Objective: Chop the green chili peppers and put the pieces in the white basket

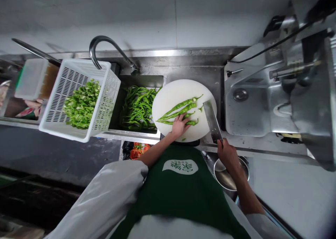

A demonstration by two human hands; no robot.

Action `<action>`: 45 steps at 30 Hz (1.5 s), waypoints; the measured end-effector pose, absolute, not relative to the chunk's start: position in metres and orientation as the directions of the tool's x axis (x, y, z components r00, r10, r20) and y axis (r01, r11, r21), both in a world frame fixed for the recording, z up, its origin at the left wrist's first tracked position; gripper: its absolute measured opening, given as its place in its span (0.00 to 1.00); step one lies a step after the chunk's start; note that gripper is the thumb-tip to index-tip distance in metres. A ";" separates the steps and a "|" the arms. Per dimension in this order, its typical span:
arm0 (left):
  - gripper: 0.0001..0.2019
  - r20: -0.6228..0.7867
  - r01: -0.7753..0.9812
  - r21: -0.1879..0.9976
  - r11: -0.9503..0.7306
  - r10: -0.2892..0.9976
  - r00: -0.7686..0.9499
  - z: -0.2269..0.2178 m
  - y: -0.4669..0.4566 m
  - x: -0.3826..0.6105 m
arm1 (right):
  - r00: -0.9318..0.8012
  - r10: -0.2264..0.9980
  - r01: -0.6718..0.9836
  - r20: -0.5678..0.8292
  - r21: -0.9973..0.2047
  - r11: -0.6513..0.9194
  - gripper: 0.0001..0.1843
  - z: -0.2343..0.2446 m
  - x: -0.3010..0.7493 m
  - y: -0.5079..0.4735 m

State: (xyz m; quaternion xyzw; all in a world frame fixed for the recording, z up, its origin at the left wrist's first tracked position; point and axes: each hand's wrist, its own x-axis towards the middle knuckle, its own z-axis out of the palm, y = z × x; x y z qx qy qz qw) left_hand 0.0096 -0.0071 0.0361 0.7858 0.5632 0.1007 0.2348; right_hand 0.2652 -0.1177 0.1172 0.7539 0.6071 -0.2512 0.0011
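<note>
Several long green chili peppers (181, 110) lie side by side on a round white cutting board (165, 95). My left hand (179, 127) rests over the nearest peppers, its fingers bent down onto them and holding them to the board. My right hand (227, 153) is closed around the handle of a cleaver (212, 121). The cleaver's broad blade lies at the board's right edge, apart from the peppers. A small cut stem end (200, 109) sits between the peppers and the blade.
Left of the board, a sink (115, 114) holds many whole green peppers (139, 106). A white plastic basket (105, 102) with chopped green pieces (82, 104) stands beyond it, under a curved faucet (110, 41). At right is a metal slicer (315, 95); a metal pot (228, 179) stands below.
</note>
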 end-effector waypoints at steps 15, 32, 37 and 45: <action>0.17 -0.099 0.890 0.409 -0.202 0.960 0.263 0.045 0.014 -0.004 | 0.159 0.902 0.883 -0.401 -0.352 -0.312 0.11 0.105 0.261 -0.158; 0.11 -0.025 0.803 0.458 -0.382 0.897 0.441 0.030 0.004 -0.015 | -0.024 0.880 0.944 -0.474 -0.300 -0.136 0.15 0.113 0.241 -0.148; 0.14 -0.006 0.806 0.454 -0.379 0.904 0.428 0.028 0.010 -0.010 | -0.044 0.862 0.948 -0.506 -0.293 -0.123 0.16 0.109 0.238 -0.139; 0.15 -0.030 0.791 0.485 -0.372 0.897 0.440 0.023 0.011 -0.011 | -0.064 0.800 0.956 -0.596 -0.267 -0.122 0.17 0.116 0.232 -0.123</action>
